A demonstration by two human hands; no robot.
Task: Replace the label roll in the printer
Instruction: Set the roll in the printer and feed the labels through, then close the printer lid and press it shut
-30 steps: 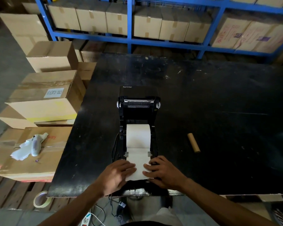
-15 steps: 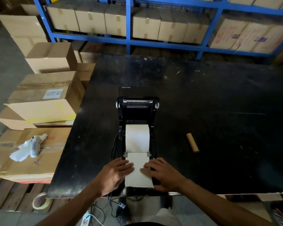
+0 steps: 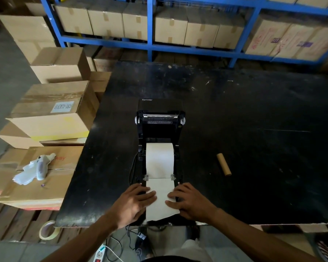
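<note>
The black Xprinter label printer (image 3: 160,127) stands on the black table with its lid open. A white label roll (image 3: 159,159) lies in its bay, and a strip of paper (image 3: 160,207) runs forward under two small guides to the table's near edge. My left hand (image 3: 134,203) lies flat, its fingers pressing the strip's left edge. My right hand (image 3: 189,201) lies flat too, its fingers pressing the right edge. An empty cardboard core (image 3: 223,164) rests on the table to the right of the printer.
The black table (image 3: 254,120) stretches far and right. Stacked cartons (image 3: 51,114) stand to the left, one with crumpled white plastic (image 3: 34,168) on it. A tape roll (image 3: 47,229) and a power strip (image 3: 100,254) lie below. Blue shelving (image 3: 150,44) with boxes stands behind.
The paper strip has been drawn further out towards the table's near edge. Both hands have slid a little towards me with it, still pressing its sides.
</note>
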